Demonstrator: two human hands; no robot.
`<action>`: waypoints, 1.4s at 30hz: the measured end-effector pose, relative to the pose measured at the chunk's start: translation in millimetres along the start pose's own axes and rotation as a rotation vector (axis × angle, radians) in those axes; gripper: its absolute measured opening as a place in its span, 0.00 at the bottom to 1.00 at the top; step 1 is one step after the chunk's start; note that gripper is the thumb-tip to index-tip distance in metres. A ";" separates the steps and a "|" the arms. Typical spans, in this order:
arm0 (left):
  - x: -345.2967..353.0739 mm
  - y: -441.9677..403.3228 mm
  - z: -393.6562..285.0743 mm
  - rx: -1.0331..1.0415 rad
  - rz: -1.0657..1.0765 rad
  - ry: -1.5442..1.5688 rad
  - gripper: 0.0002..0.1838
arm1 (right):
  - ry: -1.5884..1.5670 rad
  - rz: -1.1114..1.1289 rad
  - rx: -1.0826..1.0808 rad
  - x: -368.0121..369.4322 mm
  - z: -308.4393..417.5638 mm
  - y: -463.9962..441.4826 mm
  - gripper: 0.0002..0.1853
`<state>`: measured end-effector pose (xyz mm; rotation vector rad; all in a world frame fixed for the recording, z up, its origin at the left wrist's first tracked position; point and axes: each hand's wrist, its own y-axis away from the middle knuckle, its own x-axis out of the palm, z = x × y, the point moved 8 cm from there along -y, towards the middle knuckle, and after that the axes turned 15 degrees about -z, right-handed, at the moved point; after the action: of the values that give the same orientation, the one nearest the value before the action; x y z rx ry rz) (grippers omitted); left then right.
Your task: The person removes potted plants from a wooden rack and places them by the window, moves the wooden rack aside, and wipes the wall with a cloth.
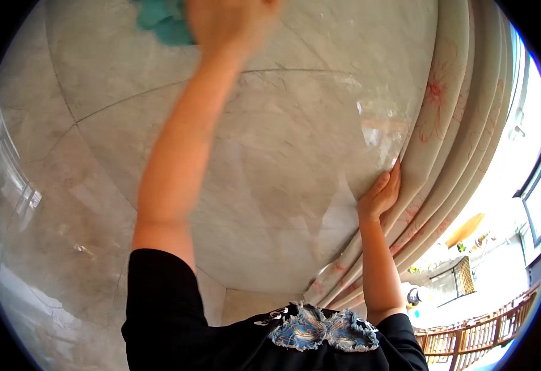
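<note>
My left hand (233,21) reaches up to the top edge of the head view, smeared by motion and partly cut off. It has hold of a teal cloth (166,23) against the glossy grey-beige tiled surface (283,136). Lower on the right, my right hand (381,193) rests at the edge of a pale curtain (434,117) with red flower drawings. Its thumb stands apart and its fingers stretch along the fabric, with their tips partly hidden. The curtain hangs in folds beside that hand.
Dark joint lines and light reflections cross the tiles. Beyond the curtain is a bright window area (533,117). A slatted wooden railing or furniture piece (477,337) stands at the lower right, near a dark-framed woven item (464,275) and a round wooden board (465,230).
</note>
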<state>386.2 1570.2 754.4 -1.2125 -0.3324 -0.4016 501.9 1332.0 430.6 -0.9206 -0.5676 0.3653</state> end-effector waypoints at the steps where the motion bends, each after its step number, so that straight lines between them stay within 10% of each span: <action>1: 1.8 7.5 -32.2 -0.012 0.042 0.110 0.33 | -0.004 -0.007 0.003 -1.2 0.5 1.1 0.25; 3: 27.5 52.5 -87.8 -0.182 0.447 0.313 0.32 | -0.017 -0.012 0.001 -2.0 -4.1 1.2 0.25; 4: 23.3 75.2 -126.2 -0.123 0.225 0.432 0.31 | -0.002 -0.037 -0.035 -2.6 -4.2 1.0 0.25; 9: 33.7 235.6 -274.9 -0.222 0.494 1.119 0.44 | -0.513 0.046 0.084 15.0 -65.4 28.9 0.28; 11: 21.1 237.0 -259.2 -0.170 0.503 1.133 0.46 | 0.549 0.283 -0.227 30.3 -57.6 31.3 0.28; 12: 6.8 235.0 -250.1 -0.128 0.543 1.153 0.46 | 0.520 0.305 -0.242 29.6 -48.3 27.9 0.28; 14: -0.2 225.1 -194.4 -0.108 0.479 1.056 0.47 | 0.011 0.033 -0.127 -1.4 -17.7 6.5 0.28; 20: -63.9 134.0 63.7 0.126 0.370 0.100 0.44 | 0.018 0.021 -0.055 -0.9 -29.4 7.8 0.28; 21: -67.0 147.0 124.8 -0.158 0.501 0.116 0.43 | -0.007 0.009 -0.045 -1.4 -30.5 8.8 0.28; 27: -172.2 164.8 292.7 -0.203 0.132 -0.221 0.36 | -0.058 -0.001 0.024 -2.2 -23.8 7.7 0.29; 34: -155.9 222.2 145.0 -0.536 -0.032 -0.409 0.36 | -0.058 0.022 0.027 -2.5 -22.4 7.1 0.30; 42: -101.2 299.5 -161.0 -0.111 0.297 -0.031 0.34 | -0.127 0.046 0.068 0.7 -23.1 7.2 0.31</action>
<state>442.6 1518.5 408.0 -1.3549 -0.1539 -0.1459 515.9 1321.6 413.8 -0.8502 -0.6473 0.4843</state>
